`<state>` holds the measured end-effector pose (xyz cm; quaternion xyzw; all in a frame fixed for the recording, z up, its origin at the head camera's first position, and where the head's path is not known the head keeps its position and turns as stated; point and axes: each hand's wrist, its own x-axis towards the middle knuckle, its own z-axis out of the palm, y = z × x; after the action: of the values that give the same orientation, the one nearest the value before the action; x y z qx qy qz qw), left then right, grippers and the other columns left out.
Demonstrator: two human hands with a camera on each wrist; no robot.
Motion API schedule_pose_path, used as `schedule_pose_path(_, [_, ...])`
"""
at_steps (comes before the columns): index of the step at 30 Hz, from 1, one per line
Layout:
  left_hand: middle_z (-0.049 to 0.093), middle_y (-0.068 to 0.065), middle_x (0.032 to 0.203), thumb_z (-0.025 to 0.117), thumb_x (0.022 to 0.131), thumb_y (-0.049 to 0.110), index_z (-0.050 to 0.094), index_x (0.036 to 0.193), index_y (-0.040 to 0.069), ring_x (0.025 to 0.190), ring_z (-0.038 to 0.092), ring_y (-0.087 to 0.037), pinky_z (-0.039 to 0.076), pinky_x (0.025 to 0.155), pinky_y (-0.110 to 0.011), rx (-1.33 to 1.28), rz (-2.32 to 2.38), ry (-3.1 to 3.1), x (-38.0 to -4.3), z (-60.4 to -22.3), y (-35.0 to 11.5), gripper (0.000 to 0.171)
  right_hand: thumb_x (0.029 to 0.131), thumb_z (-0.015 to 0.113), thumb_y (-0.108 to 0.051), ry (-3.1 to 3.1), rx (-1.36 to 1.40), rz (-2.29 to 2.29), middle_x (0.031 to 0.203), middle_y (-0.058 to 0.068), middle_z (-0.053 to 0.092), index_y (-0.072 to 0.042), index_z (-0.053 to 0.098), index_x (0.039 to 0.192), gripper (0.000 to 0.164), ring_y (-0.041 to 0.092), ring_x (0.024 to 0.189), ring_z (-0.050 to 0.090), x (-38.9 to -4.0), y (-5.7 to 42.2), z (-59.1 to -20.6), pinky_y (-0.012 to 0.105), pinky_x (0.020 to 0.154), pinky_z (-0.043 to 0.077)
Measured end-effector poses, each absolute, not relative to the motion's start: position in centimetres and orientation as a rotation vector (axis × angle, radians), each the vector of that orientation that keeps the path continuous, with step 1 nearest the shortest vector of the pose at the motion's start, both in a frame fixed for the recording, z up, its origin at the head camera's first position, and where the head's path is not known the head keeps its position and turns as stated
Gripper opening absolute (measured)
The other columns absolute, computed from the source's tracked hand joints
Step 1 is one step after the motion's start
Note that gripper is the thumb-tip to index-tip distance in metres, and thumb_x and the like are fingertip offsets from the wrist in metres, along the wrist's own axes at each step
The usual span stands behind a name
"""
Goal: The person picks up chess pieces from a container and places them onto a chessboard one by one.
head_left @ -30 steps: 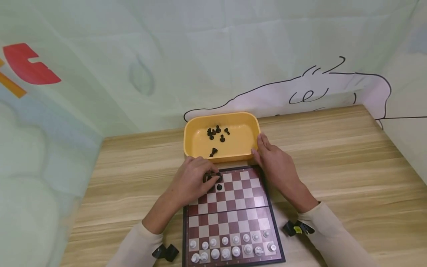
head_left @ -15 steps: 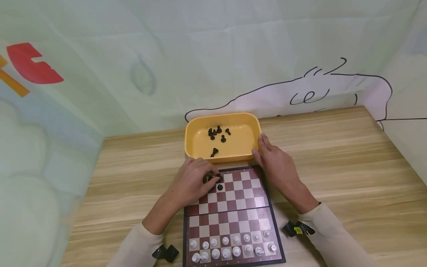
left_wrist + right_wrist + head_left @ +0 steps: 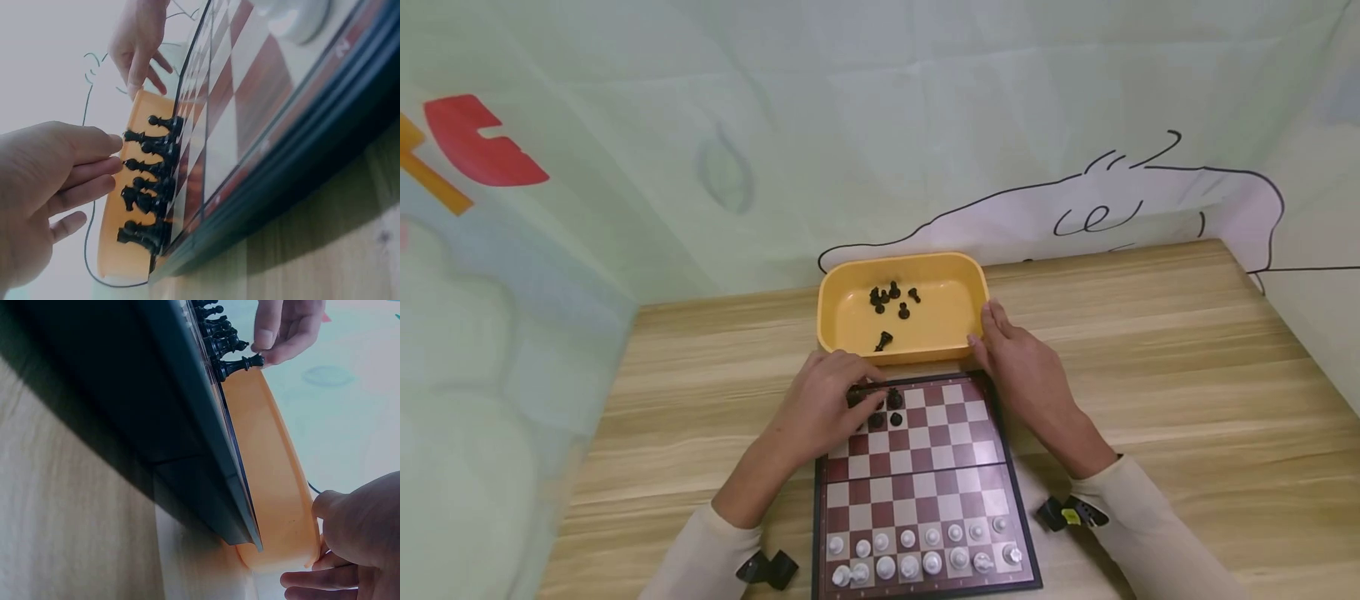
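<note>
On the chessboard (image 3: 917, 479), the dark red-brown border carries printed characters. In the left wrist view one shows large enough to make out, a pale border mark (image 3: 342, 47) at the upper right; it looks like an N or a 2 lying on its side, and which cannot be told. Further marks along that border, and those in the head view, are too small or blurred to read. Right of centre in the head view, the wall covering (image 3: 850, 150) bears a black curl (image 3: 1097, 218) resembling a handwritten e, within a line drawing.
</note>
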<state>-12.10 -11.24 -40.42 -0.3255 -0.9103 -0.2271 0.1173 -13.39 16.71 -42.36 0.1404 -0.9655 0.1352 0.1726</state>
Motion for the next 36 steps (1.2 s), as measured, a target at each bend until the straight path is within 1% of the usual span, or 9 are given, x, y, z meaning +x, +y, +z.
schedule_pose_path(5, [0.065, 0.008, 0.094, 0.071, 0.082, 0.03, 0.067, 0.099, 0.018, 0.09, 0.053, -0.008, 0.036, 0.078, -0.033, -0.849, -0.748, -2.597, -12.6, -40.2, -12.3, 0.021, 0.1, 0.043, -0.038, -2.72, 0.407, 0.384, 0.139, 0.018, 0.043, 0.002, 0.042, 0.139, 0.056, 0.036, 0.1, 0.059, -13.4, 16.7, -42.4, 0.047, 0.071, 0.052])
schedule_pose_path(10, [0.065, 0.004, 0.101, 0.071, 0.083, 0.032, 0.065, 0.106, 0.015, 0.097, 0.052, -0.013, 0.036, 0.082, -0.039, -0.716, -0.806, -2.551, -13.8, -40.7, -13.3, 0.029, 0.1, 0.043, -0.038, -2.717, 0.407, 0.381, 0.139, 0.018, 0.044, 0.002, 0.043, 0.138, 0.056, 0.037, 0.099, 0.059, -13.4, 16.6, -42.4, 0.048, 0.07, 0.052])
schedule_pose_path(14, [0.062, -0.002, 0.118, 0.068, 0.085, 0.037, 0.064, 0.113, 0.012, 0.111, 0.048, -0.018, 0.035, 0.088, -0.044, -0.625, -0.824, -2.561, -14.8, -41.3, -13.8, 0.038, 0.1, 0.043, -0.039, -2.737, 0.399, 0.383, 0.14, 0.018, 0.043, 0.002, 0.041, 0.139, 0.056, 0.037, 0.102, 0.058, -13.3, 16.7, -42.3, 0.048, 0.072, 0.052])
schedule_pose_path(17, [0.054, -0.006, 0.132, 0.064, 0.087, 0.042, 0.062, 0.118, 0.009, 0.121, 0.042, -0.021, 0.033, 0.094, -0.048, -0.578, -0.829, -2.59, -15.4, -41.9, -14.1, 0.045, 0.1, 0.042, -0.039, -2.738, 0.4, 0.384, 0.14, 0.018, 0.042, 0.001, 0.041, 0.139, 0.057, 0.037, 0.103, 0.057, -13.3, 16.8, -42.3, 0.048, 0.074, 0.051])
schedule_pose_path(19, [0.05, -0.008, 0.136, 0.063, 0.087, 0.044, 0.061, 0.119, 0.008, 0.125, 0.04, -0.022, 0.032, 0.097, -0.049, -0.559, -0.83, -2.608, -15.7, -42.2, -14.3, 0.048, 0.1, 0.042, -0.04, -2.734, 0.404, 0.384, 0.14, 0.018, 0.042, 0.002, 0.041, 0.139, 0.057, 0.037, 0.104, 0.057, -13.3, 16.8, -42.2, 0.048, 0.074, 0.051])
schedule_pose_path(23, [0.047, -0.009, 0.139, 0.061, 0.088, 0.045, 0.06, 0.121, 0.007, 0.127, 0.037, -0.024, 0.028, 0.101, -0.05, -0.533, -0.821, -2.646, -16.1, -42.4, -14.4, 0.051, 0.1, 0.041, -0.039, -2.738, 0.41, 0.391, 0.14, 0.018, 0.042, 0.002, 0.041, 0.139, 0.057, 0.037, 0.104, 0.057, -13.3, 16.7, -42.3, 0.049, 0.074, 0.051])
schedule_pose_path(29, [0.046, -0.01, 0.14, 0.061, 0.088, 0.046, 0.058, 0.124, 0.006, 0.129, 0.036, -0.025, 0.028, 0.103, -0.048, -0.513, -0.807, -2.697, -16.2, -42.5, -14.1, 0.054, 0.099, 0.045, -0.038, -2.735, 0.401, 0.398, 0.139, 0.018, 0.043, 0.001, 0.043, 0.138, 0.056, 0.037, 0.104, 0.057, -13.1, 16.9, -42.4, 0.049, 0.073, 0.051])
schedule_pose_path(32, [0.046, -0.009, 0.14, 0.06, 0.088, 0.047, 0.058, 0.124, 0.006, 0.128, 0.036, -0.024, 0.028, 0.104, -0.047, -0.504, -0.796, -2.695, -16.3, -42.5, -14.1, 0.055, 0.099, 0.045, -0.04, -2.74, 0.397, 0.41, 0.14, 0.017, 0.043, 0.001, 0.042, 0.139, 0.057, 0.037, 0.106, 0.056, -13.2, 16.9, -42.3, 0.049, 0.075, 0.051])
schedule_pose_path(36, [0.047, -0.009, 0.139, 0.061, 0.087, 0.048, 0.058, 0.123, 0.005, 0.129, 0.037, -0.024, 0.026, 0.105, -0.047, -0.481, -0.795, -2.681, -16.1, -42.3, -14.3, 0.056, 0.099, 0.042, -0.043, -2.758, 0.398, 0.424, 0.142, 0.016, 0.041, 0.0, 0.04, 0.14, 0.059, 0.036, 0.112, 0.053, -13.2, 16.7, -42.2, 0.048, 0.081, 0.049])
